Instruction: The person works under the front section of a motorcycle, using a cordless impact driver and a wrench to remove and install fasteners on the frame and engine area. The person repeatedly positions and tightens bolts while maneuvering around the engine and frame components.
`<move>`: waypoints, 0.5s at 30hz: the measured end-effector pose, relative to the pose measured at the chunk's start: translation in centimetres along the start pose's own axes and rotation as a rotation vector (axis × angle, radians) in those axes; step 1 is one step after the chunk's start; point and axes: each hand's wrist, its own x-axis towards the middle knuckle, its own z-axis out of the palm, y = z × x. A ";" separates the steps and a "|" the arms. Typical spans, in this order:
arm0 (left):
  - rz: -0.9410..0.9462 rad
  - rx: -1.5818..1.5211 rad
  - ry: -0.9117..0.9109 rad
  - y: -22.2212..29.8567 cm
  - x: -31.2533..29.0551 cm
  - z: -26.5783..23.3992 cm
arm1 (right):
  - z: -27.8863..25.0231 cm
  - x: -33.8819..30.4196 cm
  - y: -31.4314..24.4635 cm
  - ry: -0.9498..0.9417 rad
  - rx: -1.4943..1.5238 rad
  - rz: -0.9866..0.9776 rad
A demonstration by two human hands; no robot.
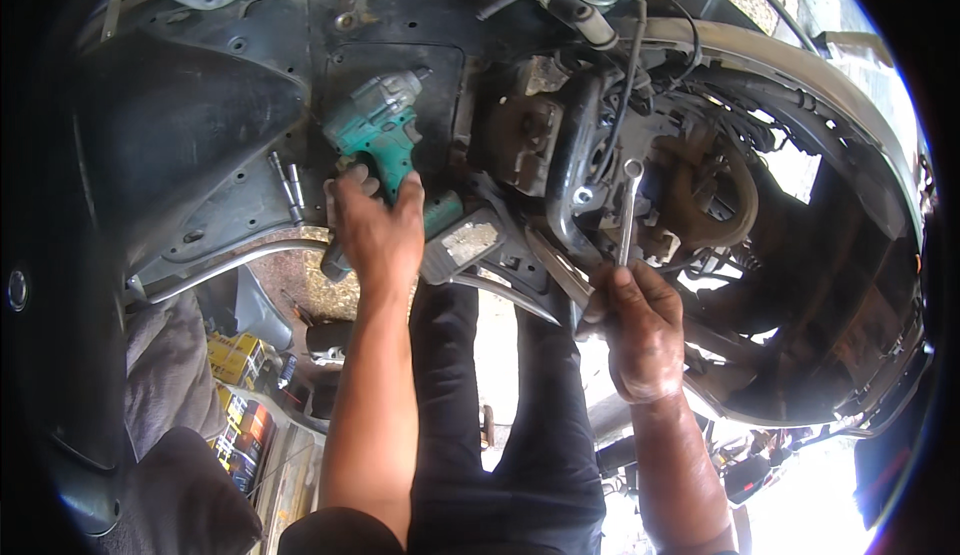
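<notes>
My right hand [645, 330] is closed on a shiny ring-end wrench [627, 220], thumb along its shaft. The wrench's ring points away from me over the engine parts [665, 190]; whether it touches them I cannot tell. On the dark panel to the left lies a green and grey cordless impact driver [375, 130], with its battery end [465, 245] toward me. My left hand [380, 235] is at the driver's handle, thumb against it and fingers curled by small silvery round pieces [362, 180]. What lies under that palm is hidden.
Two slim metal sockets or bits [288, 183] lie left of my left hand. A bent metal tube [240, 255] runs along the panel's near edge. Yellow and black boxes [238, 360] and a grey cloth [175, 365] are at lower left. Hoses and a curved rim [850, 105] surround the opening at right.
</notes>
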 end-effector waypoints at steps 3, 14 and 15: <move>-0.125 0.280 -0.167 -0.3 1.7 1.9 | -0.3 0.2 0.1 -0.029 -0.065 0.011; 0.210 -0.052 -0.286 -4.6 9.4 -3.1 | -3.6 2.9 -3.3 0.121 -0.097 -0.102; 0.187 -0.066 -0.321 -4.9 10.4 -4.1 | -3.4 3.1 -3.3 0.105 -0.012 -0.077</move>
